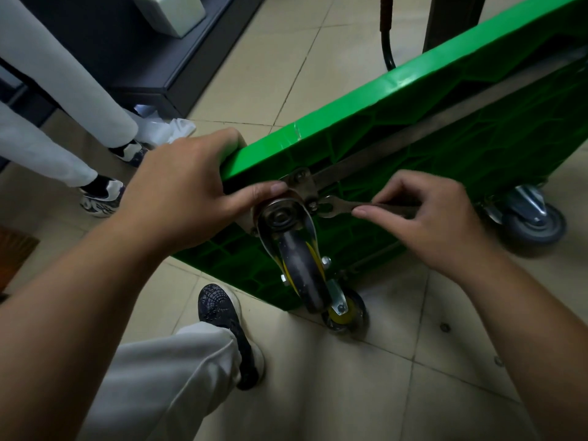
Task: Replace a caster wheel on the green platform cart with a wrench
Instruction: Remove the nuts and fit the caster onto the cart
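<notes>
Floor: beige tiles
Cart: green — tipped up, two casters touching tiles
Shoe: dark, near cart
Cloth: white, by cabinet
Bits: small, metal — right

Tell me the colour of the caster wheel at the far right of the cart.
Grey. The grey rubber caster wheel shows best in the head view, the only one.

The green plastic platform cart stands tipped on edge on the beige tiled floor, underside toward the wearer, with a black-tyred metal-forked caster wheel at its near corner and a grey rubber caster at the far right. The left hand grips the cart's corner just left of that wheel; the right hand, to its right, pinches the handle of a flat metal open-end wrench whose head sits on a nut at the right edge of the wheel's mounting plate.
</notes>
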